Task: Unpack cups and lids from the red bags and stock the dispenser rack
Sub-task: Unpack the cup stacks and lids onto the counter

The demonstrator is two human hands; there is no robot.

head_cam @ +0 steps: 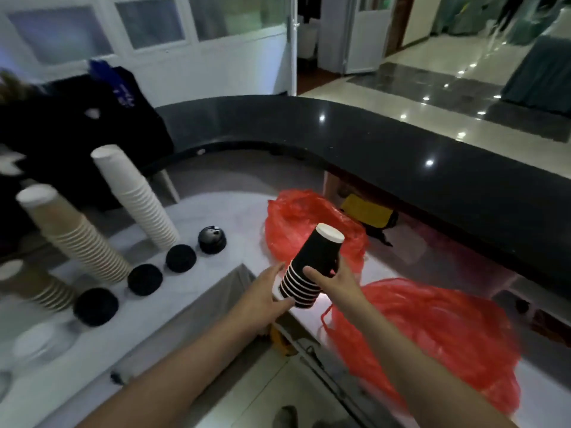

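Observation:
A short stack of black paper cups (315, 261), upside down with white bottoms up, is held above the counter's inner corner. My left hand (265, 296) grips the stack's lower rim end. My right hand (336, 279) grips the stack's side, thumb in front. Two red plastic bags lie on the white counter: one (296, 217) behind the cups, a larger one (438, 329) to the right. The dispenser rack (173, 288) at left has several round black openings (145, 279), and tall white cup stacks (136, 196) and cream cup stacks (74, 236) rise from it.
A dark curved raised counter (401, 156) runs behind and to the right. A black garment (92, 118) lies at the back left. A yellow-and-black object (370, 211) sits under the raised counter. White lids (37, 341) appear blurred at lower left.

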